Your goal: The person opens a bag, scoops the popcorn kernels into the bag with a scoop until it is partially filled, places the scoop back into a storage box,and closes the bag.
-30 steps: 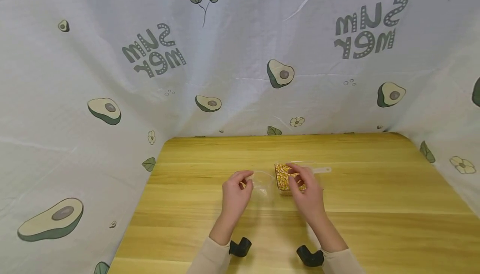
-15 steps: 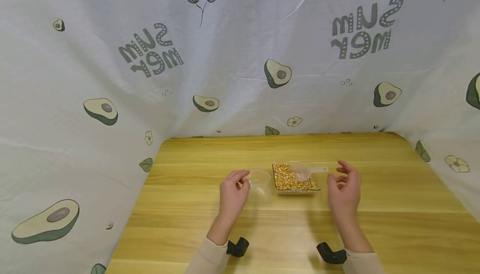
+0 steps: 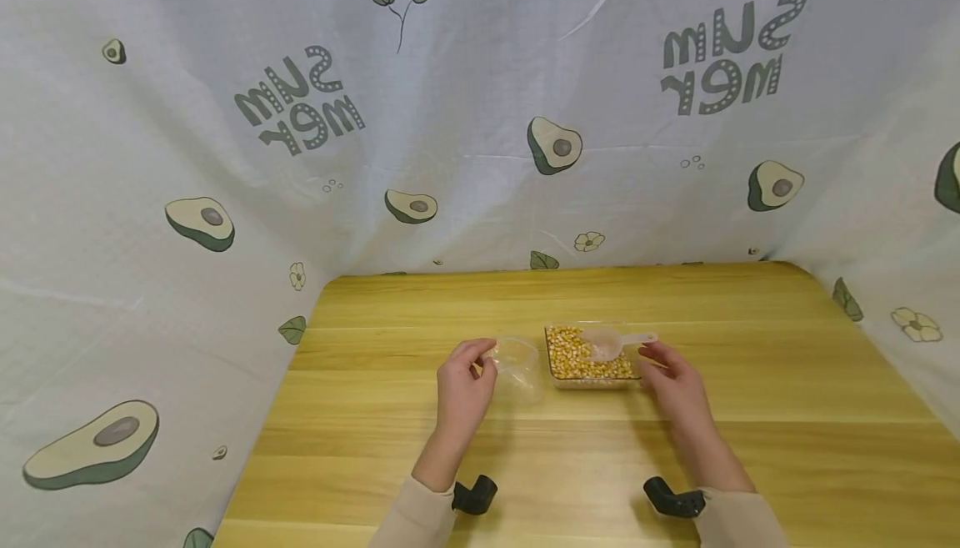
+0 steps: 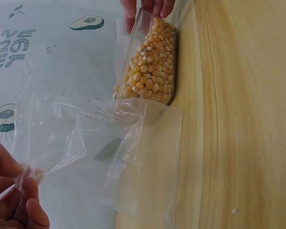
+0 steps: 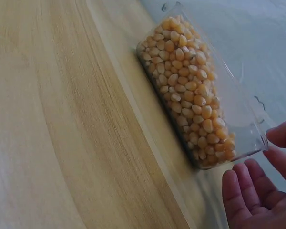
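Near the middle of the wooden counter (image 3: 360, 423) sits a clear rectangular container (image 5: 243, 119), well filled with yellow corn kernels (image 5: 181, 86). It looks stiff-walled and should feel fairly weighty with that load, smooth enough to slip under a loose fingertip and perhaps brittle if knocked; both side walls, held low, would make the surest grip. A translucent scoop (image 3: 604, 346) rests on top, its handle (image 3: 639, 339) jutting over the right rim. That piece ought to be light and rigid, best taken by the handle's outer end. The kernels are probably hard, slick and quick to scatter if the scoop tips.

Left of the container, the left hand (image 3: 466, 381) pinches a clear plastic bag (image 4: 119, 157) by its gathered edge, and the rest of the film spreads toward the container. Being thin, it should be nearly weightless, floppy and inclined to cling, so the mouth is the place to hold.

The right hand (image 3: 678, 385) is at the container's right end, thumb and a finger close about the corner, just below the handle; whether it grips or merely touches there, I cannot tell.
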Available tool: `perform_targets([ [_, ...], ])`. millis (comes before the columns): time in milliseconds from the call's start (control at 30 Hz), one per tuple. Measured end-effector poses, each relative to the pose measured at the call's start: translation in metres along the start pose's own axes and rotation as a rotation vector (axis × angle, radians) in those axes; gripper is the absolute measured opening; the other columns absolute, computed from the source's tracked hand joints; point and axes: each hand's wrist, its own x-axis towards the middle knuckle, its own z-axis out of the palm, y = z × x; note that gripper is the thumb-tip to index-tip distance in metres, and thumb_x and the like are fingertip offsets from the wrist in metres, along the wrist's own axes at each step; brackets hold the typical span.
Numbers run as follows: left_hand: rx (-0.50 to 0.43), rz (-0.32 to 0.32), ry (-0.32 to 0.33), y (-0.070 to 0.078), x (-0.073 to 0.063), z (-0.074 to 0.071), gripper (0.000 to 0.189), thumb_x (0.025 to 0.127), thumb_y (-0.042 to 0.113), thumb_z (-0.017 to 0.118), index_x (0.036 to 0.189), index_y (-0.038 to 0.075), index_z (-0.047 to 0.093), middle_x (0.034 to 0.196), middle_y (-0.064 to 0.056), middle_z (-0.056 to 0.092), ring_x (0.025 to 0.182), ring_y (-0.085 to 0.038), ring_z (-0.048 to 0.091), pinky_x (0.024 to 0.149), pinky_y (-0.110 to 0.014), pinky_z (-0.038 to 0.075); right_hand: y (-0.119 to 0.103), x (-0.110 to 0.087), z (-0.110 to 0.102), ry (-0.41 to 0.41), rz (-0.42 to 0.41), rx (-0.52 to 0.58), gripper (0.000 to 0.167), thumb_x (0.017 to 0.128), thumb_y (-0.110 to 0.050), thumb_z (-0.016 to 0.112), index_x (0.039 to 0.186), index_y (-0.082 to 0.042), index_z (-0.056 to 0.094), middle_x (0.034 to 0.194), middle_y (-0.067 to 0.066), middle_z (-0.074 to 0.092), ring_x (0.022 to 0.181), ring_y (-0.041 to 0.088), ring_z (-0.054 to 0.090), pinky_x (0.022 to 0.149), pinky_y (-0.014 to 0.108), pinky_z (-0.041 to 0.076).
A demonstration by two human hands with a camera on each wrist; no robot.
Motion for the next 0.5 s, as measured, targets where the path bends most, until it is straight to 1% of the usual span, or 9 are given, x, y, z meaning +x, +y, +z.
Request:
perform_targets([
  [133,0.002,-0.006,-0.002,0.0009,-0.0001,-0.0002,0.026,0.086,-0.006,0.060,0.106,0.000,0.077,0.104,-0.011,0.074,0.060,-0.002,0.045,0.049,-0.014,0.037,0.0009,0.0034,0.0010,-0.038,-0.014,0.032,0.050,0.100,-0.016,0.058,0.145,0.003,0.045,0.099,-0.034,0.055,0.093,-0.014,0.056,0.078,0.013,0.051],
  [333,0.004,-0.025,-0.008,0.0022,-0.0009,-0.0009,0.026,0.087,-0.006,0.060,0.106,0.000,0.076,0.105,-0.011,0.074,0.062,-0.002,0.046,0.049,-0.014,0.037,0.0004,0.0053,0.0008,-0.062,-0.007,0.039,0.051,0.101,-0.014,0.057,0.147,0.004,0.043,0.098,-0.035,0.055,0.095,-0.016,0.055,0.079,0.013,0.051],
  [433,0.006,-0.023,-0.006,0.0020,-0.0013,-0.0007,0.026,0.087,-0.006,0.060,0.106,0.000,0.076,0.105,-0.011,0.074,0.064,-0.002,0.048,0.050,-0.015,0.038,-0.0006,0.0063,-0.0002,-0.085,-0.001,0.021,0.053,0.101,-0.014,0.056,0.149,0.002,0.041,0.103,-0.031,0.056,0.096,-0.016,0.054,0.080,0.013,0.052],
  [500,0.008,-0.020,-0.006,0.0016,-0.0016,-0.0005,0.026,0.087,-0.006,0.060,0.106,0.000,0.076,0.105,-0.010,0.074,0.065,-0.003,0.049,0.050,-0.014,0.039,-0.0010,0.0075,-0.0014,-0.107,0.002,0.003,0.054,0.101,-0.016,0.056,0.150,0.000,0.040,0.115,-0.020,0.059,0.097,-0.015,0.054,0.081,0.015,0.052],
])
